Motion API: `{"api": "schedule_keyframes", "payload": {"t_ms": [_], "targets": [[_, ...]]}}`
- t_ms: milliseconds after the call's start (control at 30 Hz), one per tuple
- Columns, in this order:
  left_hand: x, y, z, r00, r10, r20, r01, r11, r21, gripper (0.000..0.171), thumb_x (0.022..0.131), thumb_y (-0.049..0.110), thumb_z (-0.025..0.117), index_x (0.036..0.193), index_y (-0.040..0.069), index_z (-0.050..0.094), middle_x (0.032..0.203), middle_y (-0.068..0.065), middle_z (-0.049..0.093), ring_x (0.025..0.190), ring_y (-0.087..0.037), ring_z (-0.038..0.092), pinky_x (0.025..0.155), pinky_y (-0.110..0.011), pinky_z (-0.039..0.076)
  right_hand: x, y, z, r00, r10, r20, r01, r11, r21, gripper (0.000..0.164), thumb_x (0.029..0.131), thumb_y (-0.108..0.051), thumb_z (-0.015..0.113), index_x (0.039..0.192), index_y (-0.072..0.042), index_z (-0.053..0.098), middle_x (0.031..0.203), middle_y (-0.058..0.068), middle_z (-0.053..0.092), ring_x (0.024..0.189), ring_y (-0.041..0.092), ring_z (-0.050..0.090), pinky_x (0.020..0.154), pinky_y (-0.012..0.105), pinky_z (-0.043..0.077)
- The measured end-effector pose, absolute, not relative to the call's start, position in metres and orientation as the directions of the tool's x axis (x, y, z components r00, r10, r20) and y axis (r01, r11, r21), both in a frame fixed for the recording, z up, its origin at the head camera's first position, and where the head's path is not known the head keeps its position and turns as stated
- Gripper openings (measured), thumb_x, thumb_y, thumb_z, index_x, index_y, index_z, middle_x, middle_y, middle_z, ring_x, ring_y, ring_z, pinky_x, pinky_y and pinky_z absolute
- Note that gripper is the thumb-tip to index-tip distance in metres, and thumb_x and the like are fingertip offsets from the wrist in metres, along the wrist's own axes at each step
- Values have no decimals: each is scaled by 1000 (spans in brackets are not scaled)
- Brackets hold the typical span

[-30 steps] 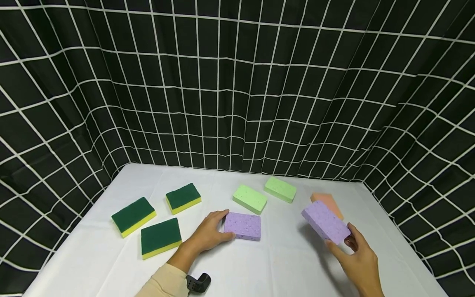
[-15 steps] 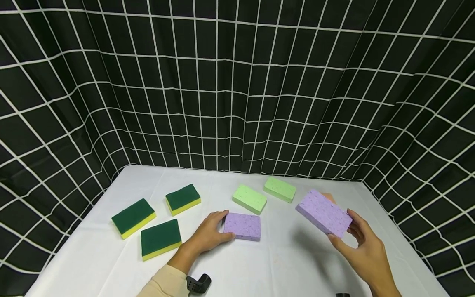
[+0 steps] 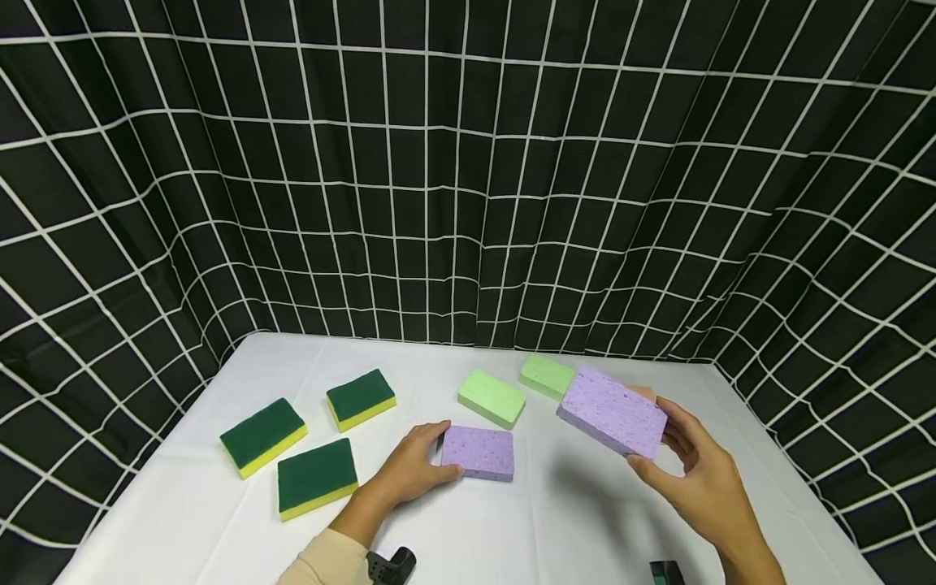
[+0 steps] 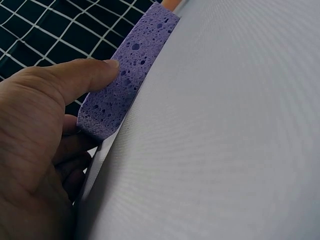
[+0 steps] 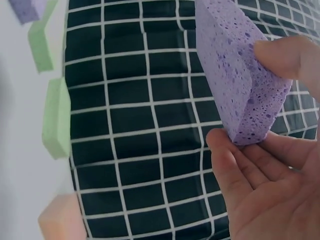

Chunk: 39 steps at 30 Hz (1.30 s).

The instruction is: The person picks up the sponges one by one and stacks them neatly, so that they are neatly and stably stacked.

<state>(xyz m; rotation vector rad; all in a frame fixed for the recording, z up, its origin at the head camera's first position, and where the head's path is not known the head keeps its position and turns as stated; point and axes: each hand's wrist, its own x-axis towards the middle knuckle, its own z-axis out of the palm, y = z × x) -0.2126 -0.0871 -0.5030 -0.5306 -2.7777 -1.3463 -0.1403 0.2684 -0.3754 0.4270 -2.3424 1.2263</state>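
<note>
Space between your hands has narrowed: over the last second your right hand (image 3: 702,487), its grip pinching one end of the raised purple sponge (image 3: 613,413), has brought it toward 10 o'clock. That sets it nearer the resting purple sponge (image 3: 478,453), flat on the counter (image 3: 475,536), whose left end your left hand (image 3: 411,467) pinches, unmoved. Carrying looks underway, I judge, with nothing released.

In the head view, the raised sponge's edge overlaps the far green sponge (image 3: 544,375) toward 11 o'clock and hides most of the orange sponge (image 3: 642,392) at 1 o'clock. Bare counter opens toward 7 o'clock from it. The near green sponge (image 3: 491,398) crowds the resting one's 12 o'clock edge; whether they touch, you cannot tell.
</note>
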Motion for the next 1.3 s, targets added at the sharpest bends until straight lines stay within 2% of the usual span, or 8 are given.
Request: {"api": "schedule_keyframes", "payload": {"t_ms": [167, 267, 333, 500, 700, 1000, 1300], "targets": [[-212, -86, -503, -942, 296, 158, 308, 573, 759, 78, 79, 35, 79, 141, 2, 47, 137, -19, 47, 130, -38, 40, 106, -52, 31, -146, 260, -371, -835, -126, 535, -517, 513, -685, 81, 71, 7, 82, 142, -1, 43, 130, 11, 54, 109, 9, 54, 94, 14, 41], [-212, -86, -502, -942, 294, 161, 309, 576, 757, 78, 78, 35, 79, 141, 2, 47, 138, -19, 47, 129, -38, 40, 106, -52, 31, -148, 254, -369, -832, -142, 536, -529, 495, -689, 81, 71, 7, 82, 141, -1, 43, 129, 13, 55, 109, 8, 55, 93, 14, 41], [-211, -86, -502, -941, 296, 162, 311, 572, 759, 78, 78, 35, 79, 141, 2, 47, 138, -19, 47, 130, -38, 39, 106, -52, 31, -150, 251, -367, -827, -154, 541, -540, 484, -688, 81, 70, 8, 82, 141, 1, 43, 129, 15, 54, 111, 7, 54, 93, 14, 41], [-211, -86, -502, -940, 298, 169, 316, 563, 764, 79, 78, 35, 79, 141, 1, 47, 137, -18, 48, 129, -38, 40, 106, -53, 31, -156, 242, -365, -815, -196, 546, -571, 437, -695, 80, 71, 8, 82, 141, 2, 43, 129, 12, 52, 114, 9, 54, 95, 16, 41], [-211, -86, -503, -939, 296, 177, 322, 568, 758, 78, 77, 35, 80, 140, 1, 47, 136, -18, 49, 129, -38, 41, 105, -53, 32, -164, 231, -367, -784, -233, 575, -620, 352, -702, 80, 68, 13, 80, 139, 5, 44, 122, 13, 45, 112, 15, 53, 96, 21, 42], [-212, -86, -502, -940, 302, 159, 313, 576, 755, 79, 78, 38, 78, 141, 2, 46, 138, -17, 48, 130, -36, 40, 106, -52, 32, -173, 217, -374, -774, -279, 568, -631, 278, -724, 79, 70, 17, 76, 139, 12, 39, 128, 21, 52, 112, 18, 54, 97, 20, 42], [-213, -86, -504, -938, 302, 172, 325, 586, 743, 81, 77, 39, 79, 140, 1, 47, 136, -16, 50, 129, -36, 41, 106, -51, 32, -181, 203, -385, -781, -309, 543, -616, 235, -752, 78, 71, 15, 77, 139, 11, 39, 132, 21, 50, 115, 22, 54, 98, 22, 42]]}}
